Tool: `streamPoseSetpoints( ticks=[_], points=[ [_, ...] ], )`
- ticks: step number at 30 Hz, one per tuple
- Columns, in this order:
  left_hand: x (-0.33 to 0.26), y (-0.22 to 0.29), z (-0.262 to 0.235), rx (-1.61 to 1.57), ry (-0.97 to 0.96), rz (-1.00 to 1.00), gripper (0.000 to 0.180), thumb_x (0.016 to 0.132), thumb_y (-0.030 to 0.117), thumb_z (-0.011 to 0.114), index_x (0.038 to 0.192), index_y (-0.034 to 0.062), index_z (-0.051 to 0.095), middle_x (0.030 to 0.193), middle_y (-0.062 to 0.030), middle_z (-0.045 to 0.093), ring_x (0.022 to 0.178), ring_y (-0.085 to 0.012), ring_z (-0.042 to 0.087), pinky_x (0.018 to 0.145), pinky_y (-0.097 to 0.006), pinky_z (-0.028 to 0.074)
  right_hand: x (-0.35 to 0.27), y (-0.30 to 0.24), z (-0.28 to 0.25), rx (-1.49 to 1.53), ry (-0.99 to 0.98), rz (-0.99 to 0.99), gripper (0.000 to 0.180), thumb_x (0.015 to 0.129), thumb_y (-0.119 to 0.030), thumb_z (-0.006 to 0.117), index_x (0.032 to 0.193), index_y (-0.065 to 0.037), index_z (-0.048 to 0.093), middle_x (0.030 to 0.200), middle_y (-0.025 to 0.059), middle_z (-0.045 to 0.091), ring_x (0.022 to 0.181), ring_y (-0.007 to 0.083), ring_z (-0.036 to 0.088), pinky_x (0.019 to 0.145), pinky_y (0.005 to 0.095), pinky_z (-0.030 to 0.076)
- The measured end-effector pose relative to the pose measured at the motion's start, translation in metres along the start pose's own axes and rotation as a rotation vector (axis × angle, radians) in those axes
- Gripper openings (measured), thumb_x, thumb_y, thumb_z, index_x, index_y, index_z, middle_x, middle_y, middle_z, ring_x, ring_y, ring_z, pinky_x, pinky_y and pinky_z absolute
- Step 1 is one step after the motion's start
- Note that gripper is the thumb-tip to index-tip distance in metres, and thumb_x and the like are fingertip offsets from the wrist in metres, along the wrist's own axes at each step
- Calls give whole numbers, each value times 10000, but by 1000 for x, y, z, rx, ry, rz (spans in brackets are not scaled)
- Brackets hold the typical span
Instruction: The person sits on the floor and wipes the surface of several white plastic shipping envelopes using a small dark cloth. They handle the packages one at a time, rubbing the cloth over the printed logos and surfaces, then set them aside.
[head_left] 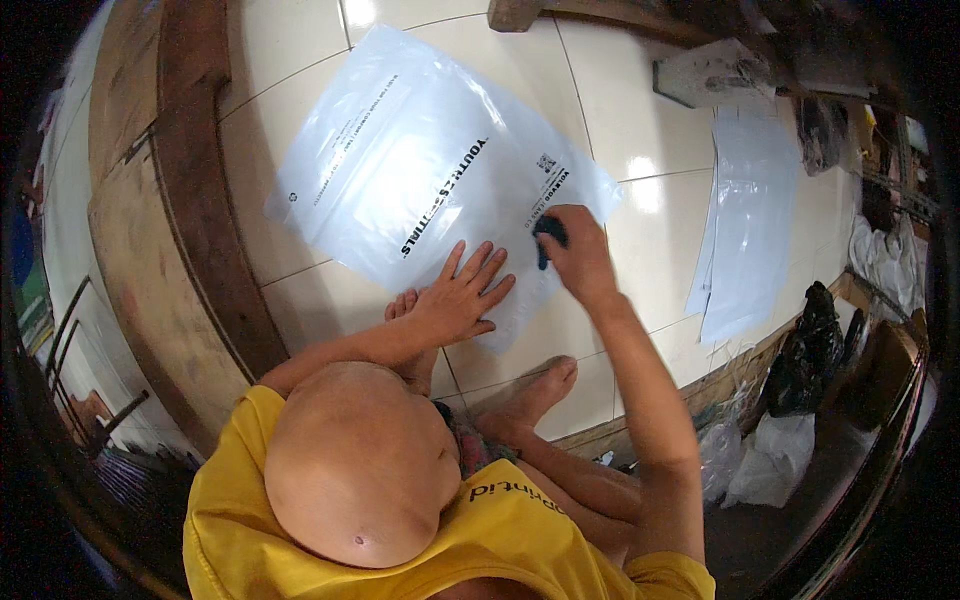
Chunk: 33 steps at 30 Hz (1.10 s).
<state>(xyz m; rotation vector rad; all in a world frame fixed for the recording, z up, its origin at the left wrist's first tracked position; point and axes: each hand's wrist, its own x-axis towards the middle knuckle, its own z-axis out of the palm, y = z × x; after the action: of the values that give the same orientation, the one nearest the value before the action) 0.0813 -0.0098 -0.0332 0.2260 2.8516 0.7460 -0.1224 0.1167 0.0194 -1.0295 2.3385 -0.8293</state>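
Note:
A white translucent plastic bag (370,140) with black printing lies spread flat on the tiled floor in front of me. My left hand (465,300) rests flat on its near edge, fingers spread and stretched out. To the right of it, my right hand (577,255) is closed around a small dark cloth (548,236), which touches the bag near its printed right-hand part. Most of the cloth is hidden under my fingers.
A stack of similar flat white bags (750,220) lies on the floor at the right. Wooden beams (190,200) run along the left. Black and clear plastic bags (805,350) are heaped at the lower right, and a wooden piece of furniture (620,15) stands at the far side.

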Motion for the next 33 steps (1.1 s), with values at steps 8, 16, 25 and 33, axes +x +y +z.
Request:
streamPoseSetpoints(
  ticks=[8,16,25,33],
  points=[
    [-3,0,0,2,-102,-44,870,785,555,723,1498,167,412,1609,-163,273,1504,-369,174,1188,-632,123,-4,3,63,-219,40,-34,288,787,30,685,1065,-36,648,1024,180,574,988,371,615,835,429,524],
    [2,0,-8,-35,-146,-72,806,814,537,698,1489,185,433,1615,-171,252,1506,-421,144,1156,-701,125,59,21,1,-8,160,111,263,833,-49,721,1086,-4,669,1049,178,640,995,335,643,883,389,520],
    [20,-17,-32,-56,9,-209,875,688,449,828,1444,164,493,1595,-237,249,1491,-463,154,1156,-692,139,41,-6,13,59,108,-20,319,784,1,725,1095,-35,660,1047,156,619,982,339,636,856,390,528],
    [10,-22,-16,-70,-32,-228,873,781,545,749,1517,221,408,1637,-199,168,1515,-434,89,1177,-667,97,57,-3,58,-176,69,-132,279,770,44,681,1033,-46,659,1007,165,568,940,379,606,830,447,518]
  ],
)
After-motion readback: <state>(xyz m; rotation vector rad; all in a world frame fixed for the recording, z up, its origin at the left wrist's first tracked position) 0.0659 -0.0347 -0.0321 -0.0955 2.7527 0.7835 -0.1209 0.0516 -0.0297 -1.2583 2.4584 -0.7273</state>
